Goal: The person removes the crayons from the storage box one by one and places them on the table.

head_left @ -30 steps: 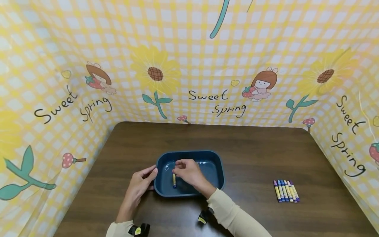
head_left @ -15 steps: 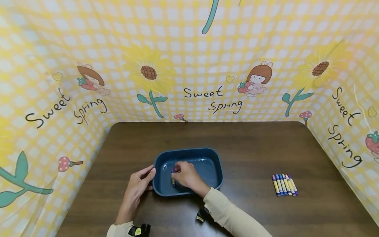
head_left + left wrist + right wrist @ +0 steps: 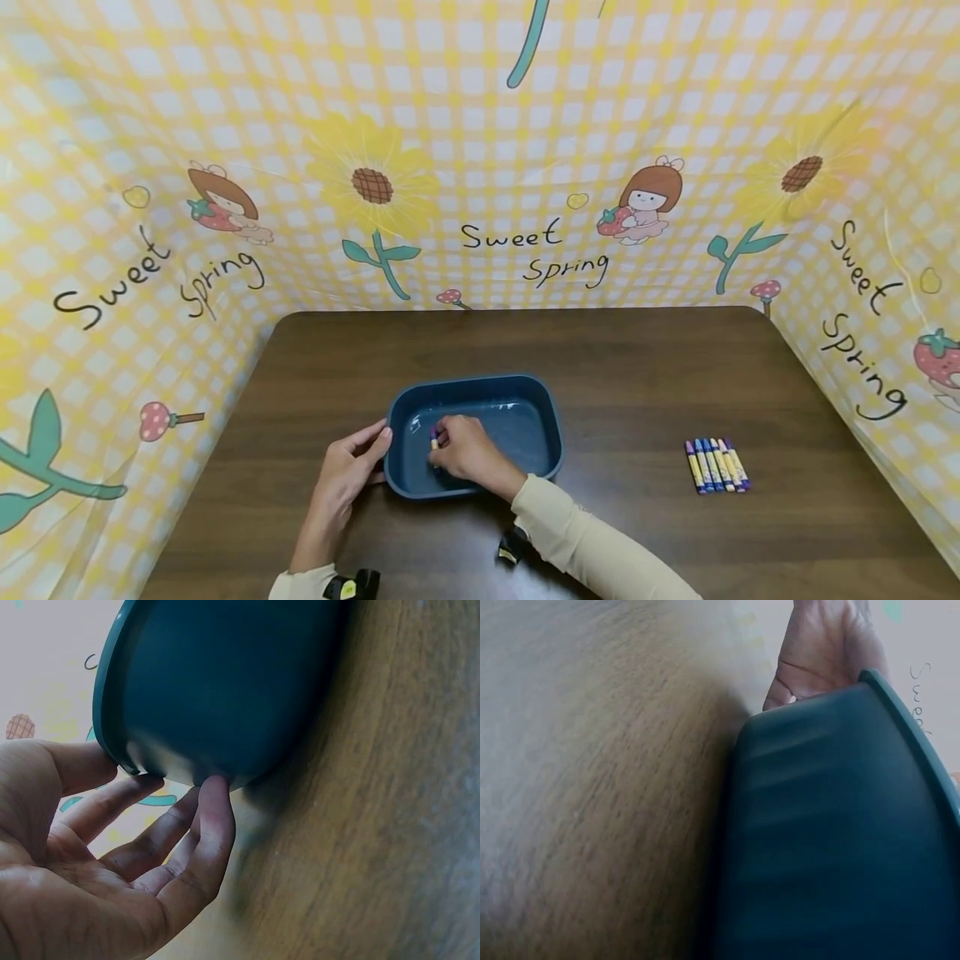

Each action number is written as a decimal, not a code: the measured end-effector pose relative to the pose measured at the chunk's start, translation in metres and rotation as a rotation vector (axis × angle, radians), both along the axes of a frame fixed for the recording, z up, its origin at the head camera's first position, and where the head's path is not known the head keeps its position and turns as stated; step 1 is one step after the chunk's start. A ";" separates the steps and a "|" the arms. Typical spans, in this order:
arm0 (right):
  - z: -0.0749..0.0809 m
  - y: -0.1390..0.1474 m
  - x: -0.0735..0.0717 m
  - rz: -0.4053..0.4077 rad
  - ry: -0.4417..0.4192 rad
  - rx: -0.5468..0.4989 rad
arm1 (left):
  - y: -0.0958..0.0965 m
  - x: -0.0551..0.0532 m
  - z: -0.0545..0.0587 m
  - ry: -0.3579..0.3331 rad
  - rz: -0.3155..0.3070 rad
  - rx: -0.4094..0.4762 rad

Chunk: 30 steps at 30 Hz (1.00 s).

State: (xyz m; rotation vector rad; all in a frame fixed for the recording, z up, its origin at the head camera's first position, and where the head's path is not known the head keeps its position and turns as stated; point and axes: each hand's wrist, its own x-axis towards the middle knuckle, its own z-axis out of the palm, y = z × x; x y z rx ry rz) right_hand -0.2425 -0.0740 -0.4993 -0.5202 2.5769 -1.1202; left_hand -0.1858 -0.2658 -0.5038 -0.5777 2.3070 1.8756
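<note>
A dark blue plastic tray point(image 3: 525, 450) stands on the brown table, its outer wall filling much of both wrist views. My left hand point(image 3: 348, 467) grips its left end, thumb at the rim and curled fingertips against the outer wall point(image 3: 210, 690). Inside the tray, toward the left, my right hand point(image 3: 468, 454) pinches a crayon point(image 3: 433, 437) with a purple end and a pale wrapper. The fingers cover most of that crayon. In the right wrist view the tray wall hides the right hand, while the palm of my left hand point(image 3: 825, 649) shows beyond it.
Several crayons point(image 3: 716, 467) with yellow and blue wrappers lie side by side on the table point(image 3: 630, 383), right of the tray. A yellow checked cloth point(image 3: 495, 150) with printed flowers surrounds the table at the back and sides.
My right hand has moved slightly down and left inside the tray, its fingers now covering more of the crayon. My left hand keeps its hold. The head view has shifted a little.
</note>
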 end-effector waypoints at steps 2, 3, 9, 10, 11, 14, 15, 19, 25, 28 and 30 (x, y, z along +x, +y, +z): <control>0.000 0.001 0.000 0.009 0.001 0.006 | 0.001 0.000 0.000 0.001 -0.001 0.004; 0.000 0.002 0.000 0.014 0.002 0.010 | 0.001 -0.001 -0.001 0.002 -0.004 0.003; -0.001 0.001 0.001 0.040 0.053 0.046 | 0.002 -0.002 -0.001 0.005 -0.008 0.014; -0.002 0.001 0.001 0.045 0.069 0.058 | 0.002 -0.002 -0.001 0.006 -0.006 0.016; -0.002 0.000 0.001 0.051 0.080 0.066 | 0.002 -0.002 -0.001 0.006 -0.004 0.013; -0.002 0.000 0.001 0.062 0.112 0.101 | 0.003 -0.002 -0.002 0.010 0.001 0.017; -0.003 0.001 0.001 0.064 0.118 0.118 | 0.004 -0.003 -0.002 0.012 0.003 0.022; -0.002 0.002 0.000 0.061 0.130 0.137 | 0.005 -0.004 -0.001 0.022 0.006 0.032; -0.004 0.005 0.003 0.070 0.118 0.069 | 0.006 -0.002 -0.004 0.017 0.011 0.028; -0.003 0.004 0.005 0.071 0.129 0.047 | 0.005 0.000 -0.003 0.024 0.031 0.031; -0.002 0.002 0.005 0.061 0.134 0.040 | 0.004 0.000 -0.002 0.034 0.038 0.033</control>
